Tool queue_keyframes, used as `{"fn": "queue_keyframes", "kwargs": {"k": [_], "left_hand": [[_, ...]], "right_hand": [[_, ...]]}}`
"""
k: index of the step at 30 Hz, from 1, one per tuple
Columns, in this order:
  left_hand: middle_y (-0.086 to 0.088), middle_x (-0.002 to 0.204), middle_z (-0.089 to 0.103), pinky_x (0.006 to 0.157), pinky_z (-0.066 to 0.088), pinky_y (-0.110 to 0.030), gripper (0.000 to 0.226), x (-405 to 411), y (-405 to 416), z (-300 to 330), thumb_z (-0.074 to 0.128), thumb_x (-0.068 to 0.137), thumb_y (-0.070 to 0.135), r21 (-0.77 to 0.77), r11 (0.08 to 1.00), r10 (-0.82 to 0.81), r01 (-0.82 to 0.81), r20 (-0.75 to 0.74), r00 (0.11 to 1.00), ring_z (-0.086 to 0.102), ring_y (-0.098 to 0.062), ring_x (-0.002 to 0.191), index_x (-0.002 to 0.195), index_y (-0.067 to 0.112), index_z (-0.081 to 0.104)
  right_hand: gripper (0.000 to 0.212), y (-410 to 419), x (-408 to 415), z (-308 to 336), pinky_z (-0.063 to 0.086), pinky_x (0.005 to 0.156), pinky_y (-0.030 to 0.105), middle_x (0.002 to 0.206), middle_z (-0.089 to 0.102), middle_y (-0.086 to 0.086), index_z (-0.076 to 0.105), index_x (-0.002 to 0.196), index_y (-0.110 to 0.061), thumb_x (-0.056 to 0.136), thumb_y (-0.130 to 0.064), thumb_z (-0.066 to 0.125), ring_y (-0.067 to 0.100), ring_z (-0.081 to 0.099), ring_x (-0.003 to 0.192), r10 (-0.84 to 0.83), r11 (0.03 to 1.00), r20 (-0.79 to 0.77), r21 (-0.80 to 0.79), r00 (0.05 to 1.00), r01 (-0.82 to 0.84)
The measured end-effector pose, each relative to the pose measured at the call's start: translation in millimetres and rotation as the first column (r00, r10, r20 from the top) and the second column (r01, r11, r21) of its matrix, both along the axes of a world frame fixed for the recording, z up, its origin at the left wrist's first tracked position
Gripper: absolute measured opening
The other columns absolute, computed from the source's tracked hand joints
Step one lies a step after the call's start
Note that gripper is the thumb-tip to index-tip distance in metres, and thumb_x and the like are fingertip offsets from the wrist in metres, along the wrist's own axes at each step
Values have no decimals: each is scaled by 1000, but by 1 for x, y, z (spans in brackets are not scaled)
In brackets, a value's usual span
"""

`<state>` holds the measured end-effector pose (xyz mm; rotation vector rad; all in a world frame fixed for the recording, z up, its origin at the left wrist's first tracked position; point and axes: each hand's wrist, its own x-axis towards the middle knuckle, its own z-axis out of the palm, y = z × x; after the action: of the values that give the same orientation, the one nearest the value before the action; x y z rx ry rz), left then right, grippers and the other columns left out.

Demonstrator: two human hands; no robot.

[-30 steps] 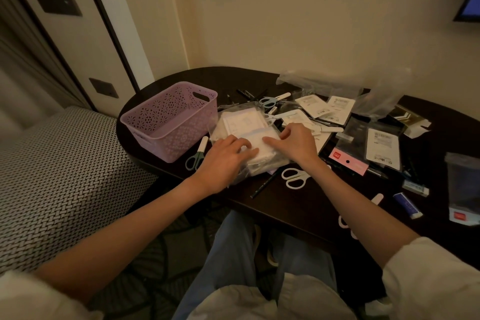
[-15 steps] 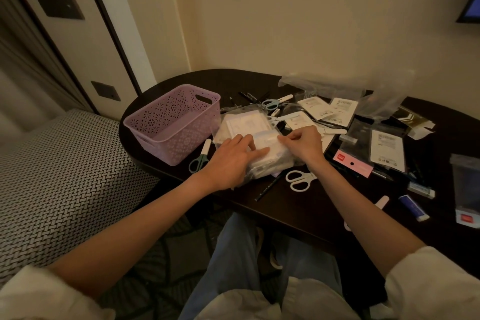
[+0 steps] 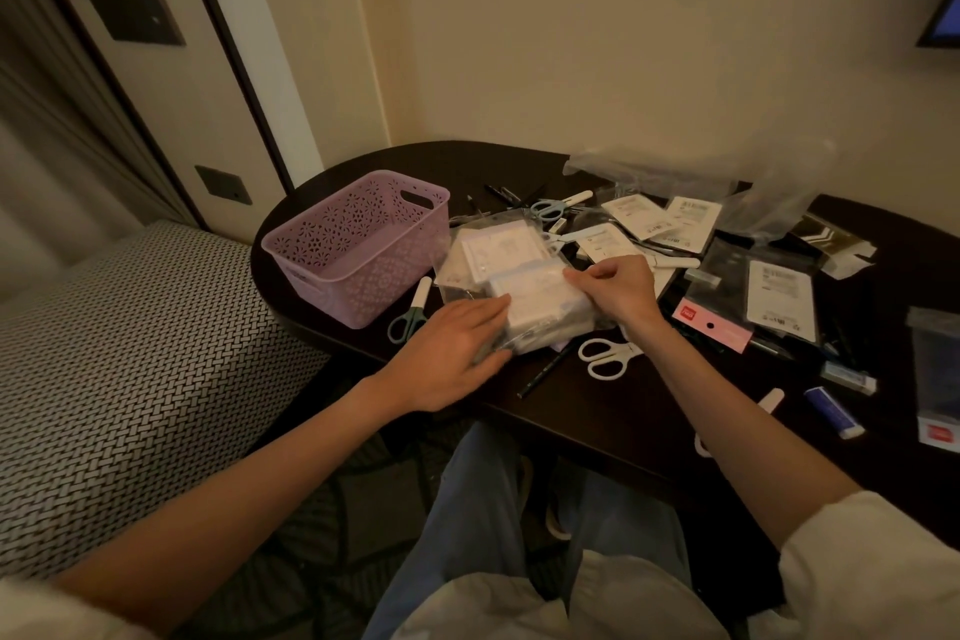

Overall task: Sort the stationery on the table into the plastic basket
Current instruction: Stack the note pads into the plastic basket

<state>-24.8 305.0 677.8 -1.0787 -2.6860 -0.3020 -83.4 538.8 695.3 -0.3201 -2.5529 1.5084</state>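
— So what's on the table [image 3: 597, 424]?

— Mostly stationery in a heap. Both hands are on 1 stack of clear packets [image 3: 524, 294] near the middle. The right hand [image 3: 615, 290] has its fingers curled over the stack's right edge, pinching it. The left hand [image 3: 449, 359] lies flatter, fingers nearly straight, touching the stack's near-left corner; it is blurred, so I cannot tell if it grips.

— And the basket?

— The lilac basket [image 3: 363, 244] stands just left of the stack, upright; what shows of its inside holds nothing.

— Anything close by?

— Green scissors [image 3: 410, 312] lie between basket and left hand. White scissors [image 3: 605, 356] and a dark pencil [image 3: 545, 369] lie just in front of the stack. More packets [image 3: 779, 294] and a blue tube [image 3: 834, 411] lie to the right.
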Motion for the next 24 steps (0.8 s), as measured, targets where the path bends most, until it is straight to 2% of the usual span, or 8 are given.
{"fn": "queue_keyframes", "kwargs": {"k": [2,4,7,10,15,18,21,24], "left_hand": [[-5,158,28,120,9,-31,72,2,-4,-5,29,95,57,-47,999,16,-17,-21,1000,26,-16,144,150,10,32],[-6,156,31,120,10,-34,72,4,-8,-10,38,93,56,-42,999,19,-21,-49,999,28,-16,144,150,11,33],[-11,144,49,117,19,-39,67,5,-11,-14,65,85,39,-27,1000,12,-16,-144,989,46,-21,133,140,6,48],[-13,134,59,113,26,-42,67,5,-11,-18,77,75,32,-64,998,4,-19,-234,972,55,-23,125,132,3,57],[-13,132,60,110,33,-37,62,4,-12,-26,75,75,26,-90,996,-2,-25,-288,958,59,-23,121,130,2,59],[-15,125,65,103,42,-37,59,3,-7,-31,79,72,23,-95,994,11,-46,-343,939,63,-26,114,124,-1,63],[-17,118,67,96,49,-37,59,0,-4,-34,83,67,19,-58,997,31,-57,-381,924,66,-27,108,119,-2,65],[-17,113,70,90,53,-36,56,-5,-4,-34,86,65,16,-56,998,2,-28,-423,906,69,-27,102,114,-3,68]], "right_hand": [[15,2,0,-1,53,85,38,77,65,-2,73,79,-14,81,-28,75,16,62,88,8,1000,17,-24,1000,-8],[22,0,2,-1,50,80,33,85,63,-1,71,94,-11,82,-29,74,15,60,88,19,999,-19,44,1000,-18],[23,-2,9,-4,49,81,33,97,62,2,64,107,-13,87,-24,66,15,57,90,102,953,-217,302,971,-32],[21,3,19,-11,42,93,36,112,61,3,64,112,-14,93,-14,56,17,54,106,347,833,-319,537,882,-134],[29,15,33,-17,36,108,37,130,59,8,63,122,-8,96,-9,50,22,52,123,543,702,-241,655,804,-278],[43,19,39,-17,21,116,34,142,49,7,52,135,-10,95,-20,41,20,42,134,584,611,-155,731,796,-305],[55,20,44,-17,1,116,25,152,36,4,39,145,-12,93,-25,48,15,28,142,601,532,-92,787,794,-311],[65,17,45,-15,-4,116,26,154,32,4,35,147,-12,88,-33,56,15,22,144,582,510,-102,818,807,-265]]}}
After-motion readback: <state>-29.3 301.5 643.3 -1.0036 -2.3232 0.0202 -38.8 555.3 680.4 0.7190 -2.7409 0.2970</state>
